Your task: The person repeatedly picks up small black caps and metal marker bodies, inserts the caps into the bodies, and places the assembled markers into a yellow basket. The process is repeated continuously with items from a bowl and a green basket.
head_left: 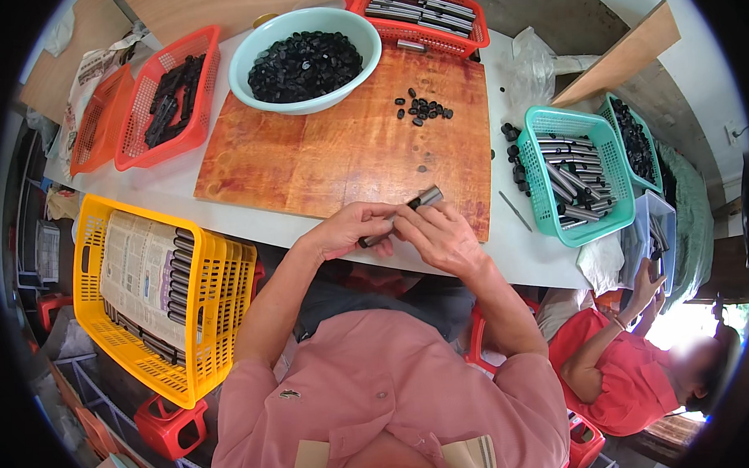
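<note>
Both my hands are closed around a silver metal tube with black sections, held over the near edge of a wooden board. My left hand grips its lower left end, where a dark tip pokes out between the fingers. My right hand pinches the tube nearer its upper right end; the fingers hide its middle. Beyond the hands, several small black plugs lie loose on the board. A pale blue bowl full of similar black pieces stands at the board's far left.
Red baskets hold black parts and metal tubes. A yellow crate with newspaper and tubes stands at left. On the right, a green basket holds more tubes, beside a thin rod. A co-worker in red sits at lower right.
</note>
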Demonstrator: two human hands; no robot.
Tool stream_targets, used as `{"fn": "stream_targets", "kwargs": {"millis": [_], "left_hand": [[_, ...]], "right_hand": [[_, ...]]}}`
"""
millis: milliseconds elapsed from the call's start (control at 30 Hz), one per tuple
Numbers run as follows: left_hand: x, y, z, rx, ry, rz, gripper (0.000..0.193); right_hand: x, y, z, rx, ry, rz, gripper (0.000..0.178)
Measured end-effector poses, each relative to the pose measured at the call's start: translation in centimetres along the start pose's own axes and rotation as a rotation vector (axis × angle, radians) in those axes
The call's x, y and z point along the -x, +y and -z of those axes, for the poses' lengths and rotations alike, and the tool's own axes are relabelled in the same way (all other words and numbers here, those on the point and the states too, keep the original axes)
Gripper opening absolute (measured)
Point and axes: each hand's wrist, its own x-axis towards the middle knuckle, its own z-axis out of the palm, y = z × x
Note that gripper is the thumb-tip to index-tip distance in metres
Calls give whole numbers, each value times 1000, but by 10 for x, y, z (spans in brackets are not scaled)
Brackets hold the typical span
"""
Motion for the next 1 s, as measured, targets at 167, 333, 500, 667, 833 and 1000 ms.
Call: {"fn": "stream_targets", "kwargs": {"millis": [167,333,500,667,833,1000], "left_hand": [[-7,4,-13,106,151,-106,44],[-26,6,-14,175,248,-163,46],[-31,17,-19,35,393,-158,49],[-32,15,-13,120,343,-165,57],[-32,10,-9,176,332,-205,59],[-33,11,-11,184,352,-207,60]], "right_hand": [[8,62,-20,-5,132,-425,32],[-11,115,-75,-44,139,-628,38],[-13,120,-97,89,2,-538,31],[-6,102,-86,1,-47,-606,27],[-16,87,-71,-119,-2,-629,23],[-11,93,-71,-180,-113,-675,25]]}}
